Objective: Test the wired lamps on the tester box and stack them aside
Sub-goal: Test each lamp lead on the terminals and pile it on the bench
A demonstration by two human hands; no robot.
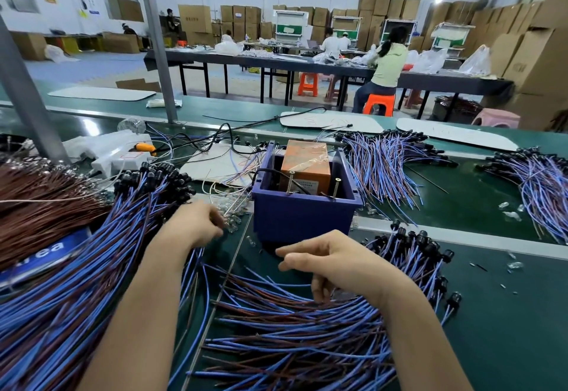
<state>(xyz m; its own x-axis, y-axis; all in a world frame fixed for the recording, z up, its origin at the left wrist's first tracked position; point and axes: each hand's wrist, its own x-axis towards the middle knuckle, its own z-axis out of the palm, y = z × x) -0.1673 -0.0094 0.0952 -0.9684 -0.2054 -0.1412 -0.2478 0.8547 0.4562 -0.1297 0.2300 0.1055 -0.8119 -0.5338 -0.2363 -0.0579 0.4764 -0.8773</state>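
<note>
On bench: 1 blue box, 2 screws; L hand curled, hold unclear; R hand loose on wires.

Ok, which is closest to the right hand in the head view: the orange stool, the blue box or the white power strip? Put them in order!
From the right hand:
1. The blue box, just in front of it.
2. The white power strip, farther back on the left.
3. The orange stool, past the belt, under a seated person.

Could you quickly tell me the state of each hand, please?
Left hand: curled, hold cannot be told.
Right hand: open, thumb on wired lamps.
</note>
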